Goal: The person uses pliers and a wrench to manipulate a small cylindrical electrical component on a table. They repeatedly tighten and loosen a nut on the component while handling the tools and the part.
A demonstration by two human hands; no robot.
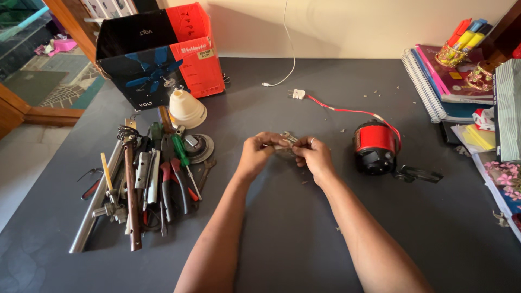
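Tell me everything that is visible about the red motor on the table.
The red motor is a short cylinder with a red band around its body and a black front end. It lies on its side on the dark grey table, to the right of both hands, untouched. A red cable runs from it to a white plug. A black bracket-like piece lies beside it.

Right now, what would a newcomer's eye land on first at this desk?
Probably the two hands at the centre: the left hand and right hand meet over a small metal part, each with a grip on it. Next, the red motor to their right, its red wire running to a white plug. A heap of tools lies on the left.
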